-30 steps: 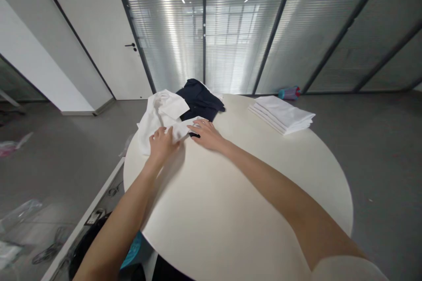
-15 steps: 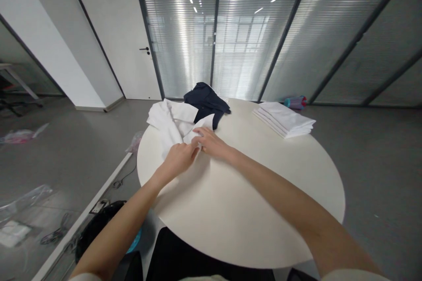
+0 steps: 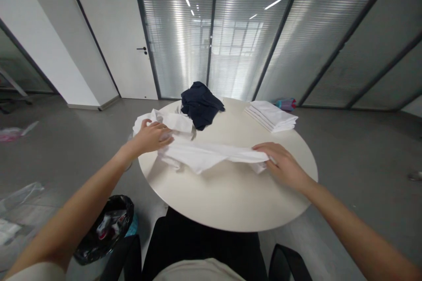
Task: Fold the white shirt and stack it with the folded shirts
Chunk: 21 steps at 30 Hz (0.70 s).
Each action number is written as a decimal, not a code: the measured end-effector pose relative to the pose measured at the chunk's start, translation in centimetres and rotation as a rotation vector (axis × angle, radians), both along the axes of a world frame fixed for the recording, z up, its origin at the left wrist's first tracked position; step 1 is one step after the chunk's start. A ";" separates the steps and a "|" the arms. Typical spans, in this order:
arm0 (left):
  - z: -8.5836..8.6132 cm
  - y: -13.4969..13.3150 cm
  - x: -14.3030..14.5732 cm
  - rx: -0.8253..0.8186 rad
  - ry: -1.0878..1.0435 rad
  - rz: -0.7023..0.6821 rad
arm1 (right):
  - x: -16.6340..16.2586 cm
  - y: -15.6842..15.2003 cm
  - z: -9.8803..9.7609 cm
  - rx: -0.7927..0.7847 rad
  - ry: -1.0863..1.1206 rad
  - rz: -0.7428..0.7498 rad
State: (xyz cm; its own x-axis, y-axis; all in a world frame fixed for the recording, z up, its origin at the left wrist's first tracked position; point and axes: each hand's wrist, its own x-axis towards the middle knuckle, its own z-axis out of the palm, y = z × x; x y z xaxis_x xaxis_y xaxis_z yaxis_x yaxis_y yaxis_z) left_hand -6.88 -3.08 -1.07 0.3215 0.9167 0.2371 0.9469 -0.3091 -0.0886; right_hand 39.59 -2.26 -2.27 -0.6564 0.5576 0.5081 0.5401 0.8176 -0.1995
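Observation:
A white cloth (image 3: 204,154) is stretched sideways just over the round table, its lower edge hanging in loose folds. My right hand (image 3: 281,164) pinches its right end between thumb and fingers. At the other end, my left hand (image 3: 153,137) is closed on the cloth, with the fingertips partly hidden in white fabric. Behind the left hand lies a crumpled white heap of fabric (image 3: 176,120). Whether it is joined to the stretched cloth, I cannot tell. A dark navy garment (image 3: 201,105) lies bunched beside that heap at the table's far side.
A neat stack of folded white cloths (image 3: 272,116) lies at the far right of the white round table (image 3: 224,204). A bin with a black liner (image 3: 108,228) stands on the floor at lower left. Chair armrests (image 3: 288,263) flank my lap. Glass partitions rise behind.
My hands have moved apart, the right one far to the right, drawing the white cloth out between them. The navy garment now sits more bunched. The view has shifted slightly.

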 end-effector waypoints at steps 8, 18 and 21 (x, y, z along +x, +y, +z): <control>3.3 -2.2 2.6 -0.075 -0.101 -0.159 | 10.6 2.9 -0.5 0.020 -0.136 -0.847; 0.7 -0.8 -2.7 -0.261 -0.692 0.143 | 1.4 0.0 -2.1 -0.068 -0.118 -0.347; -0.8 0.1 -3.1 -0.323 -0.744 0.255 | -4.3 0.4 -1.4 -0.130 -0.043 -0.140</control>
